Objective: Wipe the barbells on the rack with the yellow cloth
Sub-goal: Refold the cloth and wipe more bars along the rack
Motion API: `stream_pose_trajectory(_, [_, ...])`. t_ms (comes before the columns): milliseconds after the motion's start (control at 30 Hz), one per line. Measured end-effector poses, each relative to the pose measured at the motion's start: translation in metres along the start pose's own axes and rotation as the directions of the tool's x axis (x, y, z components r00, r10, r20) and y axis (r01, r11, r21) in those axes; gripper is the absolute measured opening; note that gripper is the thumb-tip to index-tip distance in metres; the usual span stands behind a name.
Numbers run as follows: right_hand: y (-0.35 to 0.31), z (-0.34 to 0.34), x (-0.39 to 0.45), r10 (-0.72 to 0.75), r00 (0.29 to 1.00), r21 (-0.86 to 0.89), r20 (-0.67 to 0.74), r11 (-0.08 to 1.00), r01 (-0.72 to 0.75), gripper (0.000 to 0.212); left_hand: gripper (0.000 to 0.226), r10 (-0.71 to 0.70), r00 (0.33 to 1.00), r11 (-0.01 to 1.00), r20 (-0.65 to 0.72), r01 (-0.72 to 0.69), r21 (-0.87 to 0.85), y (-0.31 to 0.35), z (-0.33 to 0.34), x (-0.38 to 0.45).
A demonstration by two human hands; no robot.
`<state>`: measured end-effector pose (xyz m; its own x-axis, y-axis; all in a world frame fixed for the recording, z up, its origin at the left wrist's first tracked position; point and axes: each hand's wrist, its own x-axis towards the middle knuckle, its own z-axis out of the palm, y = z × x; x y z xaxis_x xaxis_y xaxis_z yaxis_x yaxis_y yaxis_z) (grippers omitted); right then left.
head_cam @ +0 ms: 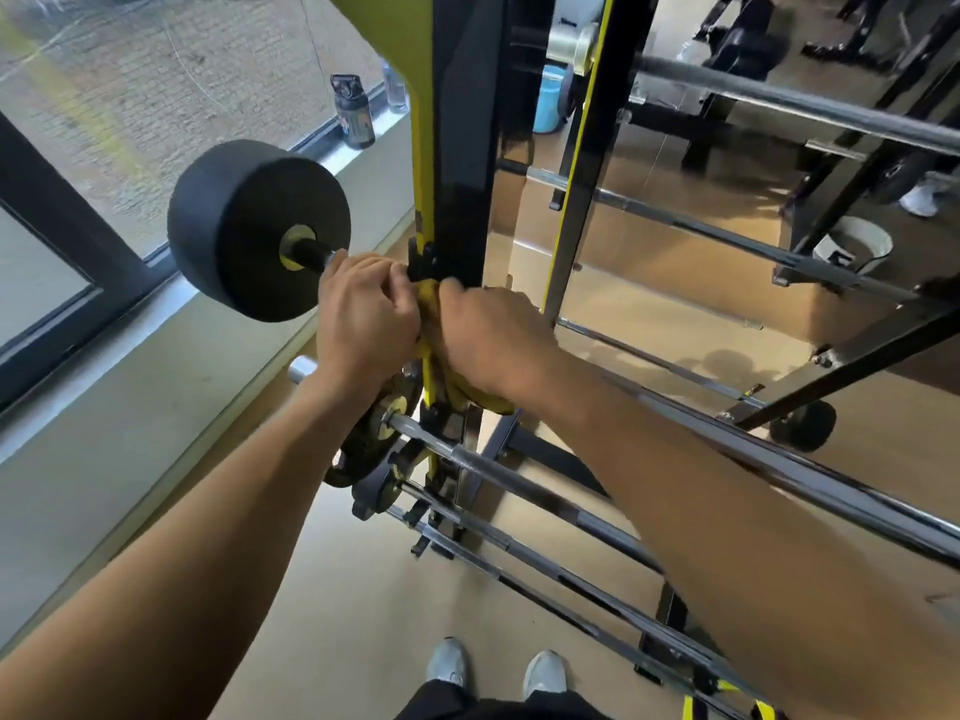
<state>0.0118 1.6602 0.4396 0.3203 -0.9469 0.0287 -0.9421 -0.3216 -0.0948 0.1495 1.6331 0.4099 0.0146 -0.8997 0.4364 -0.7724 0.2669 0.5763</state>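
A barbell with a thick black weight [254, 226] at its left end rests on the black and yellow rack [457, 148]. My left hand [363, 319] grips the bar just right of the weight, next to the rack post. My right hand [488, 340] grips the bunched yellow cloth [428, 298], which is wrapped on the bar against my left hand; more cloth hangs below my wrist. The bar's shaft [779, 475] runs off to the right under my right forearm. Several other barbells [519, 480] lie on lower pegs, and one [779, 101] higher up.
A window and sill run along the left, with a dark bottle [354, 112] and a clear bottle [395, 88] on the sill. A mirror behind the rack reflects gym gear. A white bucket [852, 246] stands at right. My shoes [498, 667] are on the tan floor.
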Motion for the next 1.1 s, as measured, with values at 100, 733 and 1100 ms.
stream_pose_trajectory(100, [0.029,-0.01,-0.037,0.027,0.998,0.042,0.061,0.999,-0.03,0.034,0.034,0.011,1.0,1.0,0.023,-0.011,0.023,0.005,-0.002,-0.002])
stream_pose_trajectory(733, [-0.004,0.007,-0.018,0.075,0.985,-0.033,-0.157,0.996,-0.081,0.024,0.03,0.003,1.0,0.999,-0.006,-0.003,0.043,0.011,-0.006,-0.003])
stream_pose_trajectory(1100, [0.002,-0.003,-0.033,0.154,0.988,-0.104,-0.003,0.983,-0.154,0.024,0.035,-0.012,0.999,1.0,-0.042,0.012,0.003,0.016,0.002,-0.01])
